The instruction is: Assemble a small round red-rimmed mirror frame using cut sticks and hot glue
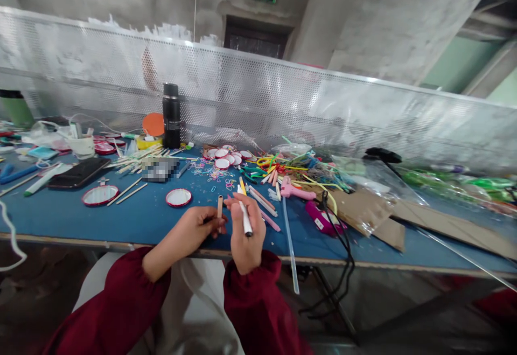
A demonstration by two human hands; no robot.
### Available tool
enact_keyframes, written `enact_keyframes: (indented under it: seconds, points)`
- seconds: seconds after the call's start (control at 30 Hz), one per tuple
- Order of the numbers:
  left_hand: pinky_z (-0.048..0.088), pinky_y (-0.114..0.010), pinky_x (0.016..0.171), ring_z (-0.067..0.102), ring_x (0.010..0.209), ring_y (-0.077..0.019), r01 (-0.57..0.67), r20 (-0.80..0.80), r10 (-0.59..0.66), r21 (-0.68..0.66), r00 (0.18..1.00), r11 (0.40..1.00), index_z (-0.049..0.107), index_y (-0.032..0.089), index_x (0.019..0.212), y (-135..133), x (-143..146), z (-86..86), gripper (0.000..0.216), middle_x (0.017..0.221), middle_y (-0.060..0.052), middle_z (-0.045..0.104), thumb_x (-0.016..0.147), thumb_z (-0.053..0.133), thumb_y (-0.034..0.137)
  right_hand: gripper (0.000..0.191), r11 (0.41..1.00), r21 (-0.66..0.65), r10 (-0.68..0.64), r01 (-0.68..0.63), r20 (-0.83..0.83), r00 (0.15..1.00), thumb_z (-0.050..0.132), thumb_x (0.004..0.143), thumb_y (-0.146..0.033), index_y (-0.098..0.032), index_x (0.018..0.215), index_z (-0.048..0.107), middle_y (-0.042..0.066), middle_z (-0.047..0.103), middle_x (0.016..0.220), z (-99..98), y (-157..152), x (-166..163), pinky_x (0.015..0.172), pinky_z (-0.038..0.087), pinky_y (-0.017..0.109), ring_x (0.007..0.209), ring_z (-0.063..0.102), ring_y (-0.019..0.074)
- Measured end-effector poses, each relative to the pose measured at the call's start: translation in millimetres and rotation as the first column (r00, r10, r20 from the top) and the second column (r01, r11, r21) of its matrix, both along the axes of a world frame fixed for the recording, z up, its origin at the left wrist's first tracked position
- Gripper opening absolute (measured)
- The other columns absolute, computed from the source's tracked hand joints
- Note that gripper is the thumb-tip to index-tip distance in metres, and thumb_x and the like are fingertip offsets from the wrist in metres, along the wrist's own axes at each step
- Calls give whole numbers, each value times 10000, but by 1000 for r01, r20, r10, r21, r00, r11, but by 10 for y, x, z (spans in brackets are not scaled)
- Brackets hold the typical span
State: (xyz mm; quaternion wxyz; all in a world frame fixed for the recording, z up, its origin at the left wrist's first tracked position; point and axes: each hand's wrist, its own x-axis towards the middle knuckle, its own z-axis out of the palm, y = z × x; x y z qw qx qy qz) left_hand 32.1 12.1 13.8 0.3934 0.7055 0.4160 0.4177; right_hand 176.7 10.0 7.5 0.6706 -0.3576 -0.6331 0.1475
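Note:
My left hand is closed on a short wooden stick that stands upright above the near edge of the blue table. My right hand is closed round a white marker pen whose dark tip points toward me. The two hands almost touch, the pen just right of the stick. Dark red sleeves cover both my forearms.
Round red-rimmed lids, loose wooden sticks, coloured straws and rubber bands litter the table. A pink glue gun, a long clear rod, a black flask, a phone and cardboard lie around. A perforated metal screen backs the table.

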Motion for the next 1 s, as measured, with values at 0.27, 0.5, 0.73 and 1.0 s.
enact_keyframes:
  seconds: [0.27,0.5,0.73,1.0]
  points:
    - [449,-248,570,585,559,-133,-9,103,11,-13,995,1000,612,182,980,24,-9,-95,228,721,-1,675,900,580,394,156,987,105,-125,122,19,992,529,922,-250,-209,1033,630,42,674,850,-54,-81,64,843,499,411,839,640,214]
    - [399,-233,541,581,566,-131,-54,-19,55,52,998,997,585,191,889,0,-16,-110,144,678,12,647,912,555,330,62,959,254,-155,128,92,984,559,868,-183,-235,836,570,-2,678,754,-83,-48,35,995,434,483,736,631,182]
    - [406,-237,554,581,582,-131,-49,-7,49,59,999,997,567,198,873,-5,-19,-116,131,695,13,645,909,550,323,74,962,246,-148,119,105,983,549,874,-184,-237,827,569,-1,687,754,-79,-48,42,992,431,481,735,642,184]
    - [419,-238,568,583,586,-133,-55,-12,56,66,998,996,575,201,869,-23,-20,-89,115,683,15,635,909,546,305,80,962,246,-150,117,118,982,544,872,-184,-237,813,558,-3,678,747,-91,-37,45,979,436,472,733,635,184]
